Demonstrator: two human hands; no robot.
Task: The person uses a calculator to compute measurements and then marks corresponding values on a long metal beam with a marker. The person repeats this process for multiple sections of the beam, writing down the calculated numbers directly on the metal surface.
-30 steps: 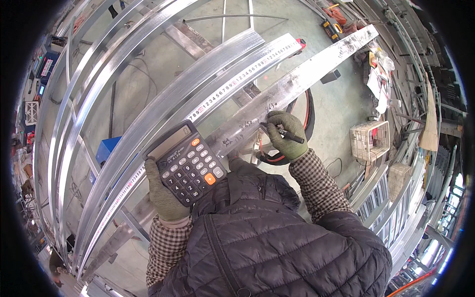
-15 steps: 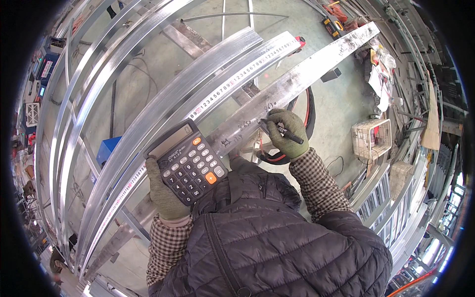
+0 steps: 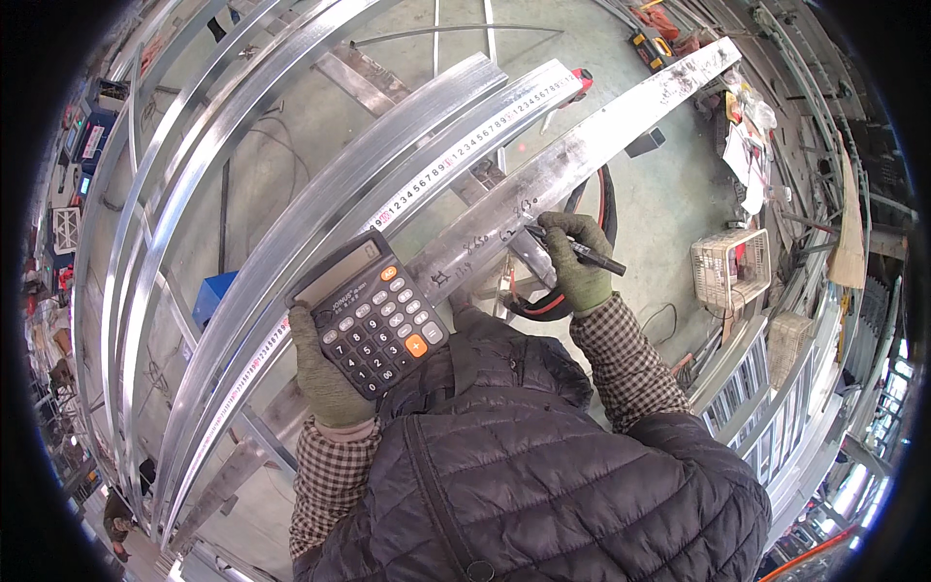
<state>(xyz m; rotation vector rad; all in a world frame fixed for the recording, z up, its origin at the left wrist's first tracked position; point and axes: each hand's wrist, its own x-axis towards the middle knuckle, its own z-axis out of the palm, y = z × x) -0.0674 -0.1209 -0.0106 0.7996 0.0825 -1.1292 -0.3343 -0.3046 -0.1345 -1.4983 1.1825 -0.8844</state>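
My left hand, in a green glove, is closed on the left edge of a black desk calculator with grey, black and orange keys. A green glove also covers my right hand, whose fingers pinch a black marker pen. That hand is over the right edge of a long flat metal bar with black handwriting near the pen. Whether the tip touches the bar is hard to tell. A white tape measure blade lies stretched along the bright metal profile left of the bar.
Long shiny profiles run along the left. A black-and-red strap or hose loops beside my right hand. To the right are a cream plastic basket, papers and stacked metal frames. A yellow-black tool lies far right.
My right hand has shifted slightly right with the marker, uncovering more of the handwriting on the bar. The left hand and calculator stay nearly in place.
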